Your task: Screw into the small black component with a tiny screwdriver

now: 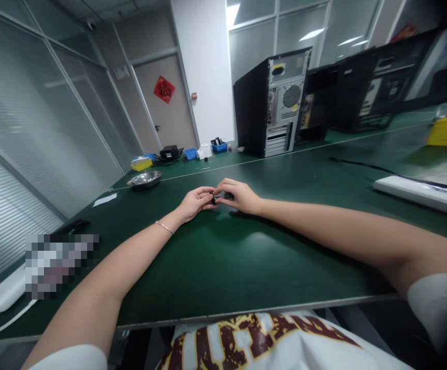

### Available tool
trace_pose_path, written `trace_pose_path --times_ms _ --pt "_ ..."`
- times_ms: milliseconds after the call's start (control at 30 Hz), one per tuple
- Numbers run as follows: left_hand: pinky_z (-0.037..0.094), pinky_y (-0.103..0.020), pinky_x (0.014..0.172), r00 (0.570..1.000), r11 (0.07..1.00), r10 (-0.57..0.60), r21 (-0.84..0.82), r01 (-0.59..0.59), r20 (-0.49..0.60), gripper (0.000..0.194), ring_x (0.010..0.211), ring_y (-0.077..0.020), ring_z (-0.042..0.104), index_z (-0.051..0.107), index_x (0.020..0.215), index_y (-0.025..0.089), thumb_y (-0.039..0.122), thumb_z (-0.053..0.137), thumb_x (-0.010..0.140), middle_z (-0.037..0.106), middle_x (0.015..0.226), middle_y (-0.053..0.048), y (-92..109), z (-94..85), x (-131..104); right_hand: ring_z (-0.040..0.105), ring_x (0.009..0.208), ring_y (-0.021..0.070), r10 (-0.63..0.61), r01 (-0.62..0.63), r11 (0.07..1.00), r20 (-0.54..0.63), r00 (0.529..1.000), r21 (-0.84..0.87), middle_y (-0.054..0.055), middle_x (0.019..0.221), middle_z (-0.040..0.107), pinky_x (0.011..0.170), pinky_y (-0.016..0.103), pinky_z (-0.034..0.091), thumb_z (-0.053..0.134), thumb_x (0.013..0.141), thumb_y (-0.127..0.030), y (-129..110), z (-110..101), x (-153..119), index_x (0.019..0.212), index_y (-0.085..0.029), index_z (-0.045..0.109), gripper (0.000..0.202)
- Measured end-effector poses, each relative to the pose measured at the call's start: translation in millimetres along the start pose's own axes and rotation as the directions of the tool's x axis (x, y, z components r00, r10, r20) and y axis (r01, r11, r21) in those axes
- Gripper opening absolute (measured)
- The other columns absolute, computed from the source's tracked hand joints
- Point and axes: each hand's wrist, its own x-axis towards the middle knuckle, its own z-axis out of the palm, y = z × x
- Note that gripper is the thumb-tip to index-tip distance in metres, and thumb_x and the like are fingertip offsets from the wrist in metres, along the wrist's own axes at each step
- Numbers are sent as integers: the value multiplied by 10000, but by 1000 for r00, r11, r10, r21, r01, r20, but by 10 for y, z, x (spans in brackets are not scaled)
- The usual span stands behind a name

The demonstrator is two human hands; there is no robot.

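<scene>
At the middle of the green table (246,267), the left hand (193,203) pinches a small dark part (213,198) in its fingertips, and the right hand (242,197) meets it from the right, closed on a dark piece (228,196) too small to make out. A metal bowl (145,179) sits far left, a PC case (281,110) stands on the far side, and a white bar (420,192) lies at right.
</scene>
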Motion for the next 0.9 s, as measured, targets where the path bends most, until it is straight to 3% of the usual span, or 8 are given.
trace_pose_path --times_ms 333,533,900 --pt "543 -418 933 999 998 -40 49 41 -14 508 870 -191 717 702 1149 123 241 860 681 750 1050 -118 29 74 -36 645 925 202 25 -26 999 -13 1000 -29 70 1063 654 795 305 511 657 890 -360 -7 49 -18 1055 -233 703 213" --pt "482 -373 969 999 998 51 37 -52 9 525 1020 -210 672 683 1240 167 289 810 746 701 1207 -129 -10 31 1 627 945 212 46 -44 999 -65 997 32 73 1037 643 811 322 505 637 905 -374 14 45 -9 1178 -231 658 309" --pt "474 -285 792 995 992 77 110 -69 -70 453 811 -151 656 715 1174 142 296 788 755 741 937 -86 -20 -17 27 615 907 197 121 -115 991 -87 989 69 65 982 647 794 306 480 639 901 -366 71 78 -13 1083 -203 670 246"
